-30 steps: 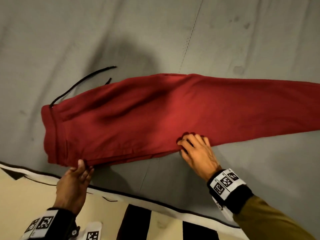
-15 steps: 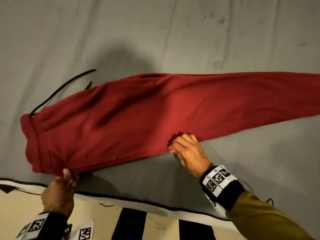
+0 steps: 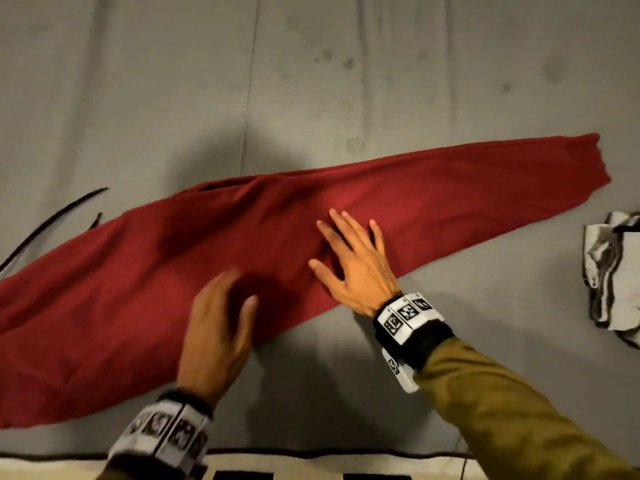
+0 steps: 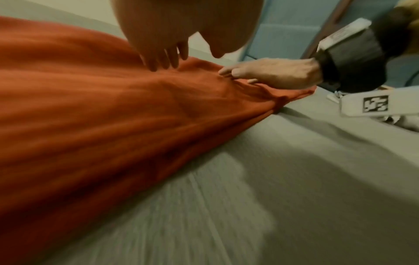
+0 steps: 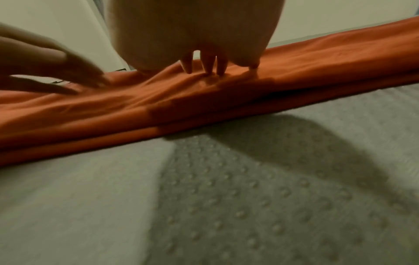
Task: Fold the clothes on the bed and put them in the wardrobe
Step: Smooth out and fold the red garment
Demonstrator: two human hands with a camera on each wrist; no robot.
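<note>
While the red sweatpants (image 3: 311, 244) lie folded leg over leg across the grey bed (image 3: 311, 81), both palms flatten them. The right hand (image 3: 353, 261), grip open with fingers spread, presses mid-leg; the left hand (image 3: 218, 327), also open, rests just beside it. Smoothing appears under way; next probably comes carrying the cuff toward the waistband. A striped garment (image 3: 613, 271) waits near the cuff end.

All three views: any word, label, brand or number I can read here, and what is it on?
No readable words, brands or numbers in any view.
White wrist bands: black-and-white square code markers only, no letters.
White tag by the right wrist: another code marker, blurred, no text.
Red fleece trousers, grey bed cover, grey-and-white crumpled garment: no print or label visible.
</note>
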